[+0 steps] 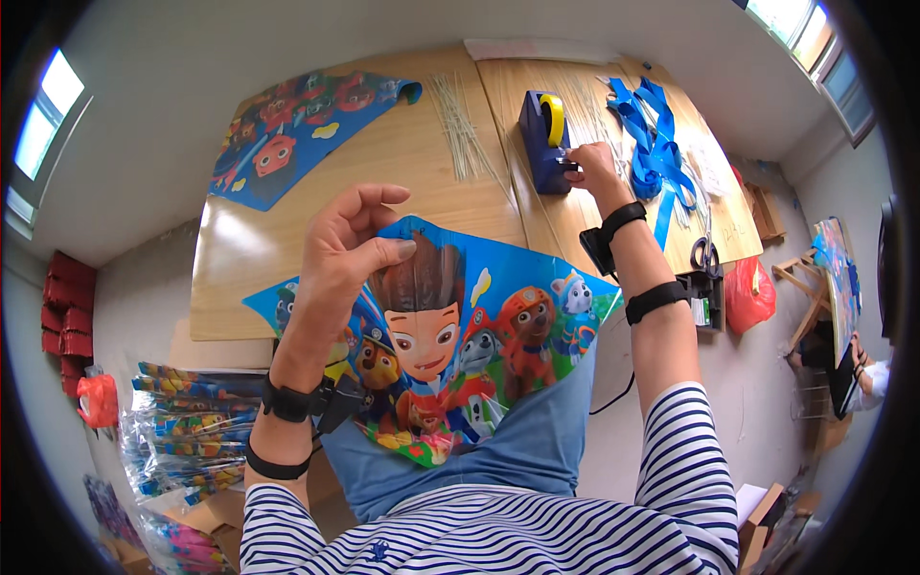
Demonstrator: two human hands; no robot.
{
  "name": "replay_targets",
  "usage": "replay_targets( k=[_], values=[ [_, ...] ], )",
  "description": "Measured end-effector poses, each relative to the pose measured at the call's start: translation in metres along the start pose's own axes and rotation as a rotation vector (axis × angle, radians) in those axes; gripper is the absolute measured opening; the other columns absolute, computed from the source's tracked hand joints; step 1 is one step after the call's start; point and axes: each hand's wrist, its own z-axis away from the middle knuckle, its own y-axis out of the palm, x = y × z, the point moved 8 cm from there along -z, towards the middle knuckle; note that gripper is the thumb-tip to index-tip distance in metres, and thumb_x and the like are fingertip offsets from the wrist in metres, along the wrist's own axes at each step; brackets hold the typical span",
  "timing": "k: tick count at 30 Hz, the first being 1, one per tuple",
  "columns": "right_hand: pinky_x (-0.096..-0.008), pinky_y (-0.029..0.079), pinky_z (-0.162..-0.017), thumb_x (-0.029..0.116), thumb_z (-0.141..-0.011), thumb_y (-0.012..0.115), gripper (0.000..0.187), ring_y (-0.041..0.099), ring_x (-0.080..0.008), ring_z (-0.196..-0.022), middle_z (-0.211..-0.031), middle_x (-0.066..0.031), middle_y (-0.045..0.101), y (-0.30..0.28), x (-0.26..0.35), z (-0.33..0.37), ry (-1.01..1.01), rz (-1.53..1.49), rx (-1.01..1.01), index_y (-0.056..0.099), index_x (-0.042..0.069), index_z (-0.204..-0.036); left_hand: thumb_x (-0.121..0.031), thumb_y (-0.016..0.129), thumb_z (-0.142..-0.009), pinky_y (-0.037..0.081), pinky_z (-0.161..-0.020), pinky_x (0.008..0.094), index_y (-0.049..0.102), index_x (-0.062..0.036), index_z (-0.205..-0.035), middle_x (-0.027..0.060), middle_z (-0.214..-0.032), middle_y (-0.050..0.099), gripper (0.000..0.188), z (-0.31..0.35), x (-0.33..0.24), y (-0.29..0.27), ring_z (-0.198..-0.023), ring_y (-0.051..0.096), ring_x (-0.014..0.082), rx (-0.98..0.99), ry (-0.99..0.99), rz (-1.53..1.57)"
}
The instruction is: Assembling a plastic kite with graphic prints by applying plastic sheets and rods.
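My left hand (347,240) pinches the top corner of a colourful kite sheet (426,350) between thumb and fingers. Cartoon figures on a blue ground cover the sheet, which hangs over my lap in front of the table edge. My right hand (596,168) reaches across the table to a dark blue tape dispenser (537,144) with a yellow-cored tape roll (553,118). Its fingers are closed at the dispenser's cutter end, on the tape; the strip itself is too small to see clearly.
Another printed sheet (273,144) lies at the table's far left. Thin pale rods (458,129) are near the middle. Blue ribbons (652,144) and scissors (704,254) lie on the right. Bagged kites (192,431) are stacked at lower left. A person's arm (870,376) shows far right.
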Motion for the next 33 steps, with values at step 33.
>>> replay_targets(
  k=[33],
  values=[
    [-0.0485, 0.058, -0.081, 0.002, -0.088, 0.065, 0.015, 0.065, -0.0258, -0.073, -0.084, -0.0155, 0.059, 0.042, -0.076, 0.043, 0.304, -1.171, 0.044, 0.052, -0.002, -0.096, 0.005, 0.067, -0.079, 0.049, -0.076, 0.0197, 0.059, -0.0001, -0.12, 0.0015, -0.093, 0.063, 0.042, -0.004, 0.005, 0.009, -0.085, 0.061, 0.0067, 0.019, 0.0, -0.012]
  ],
)
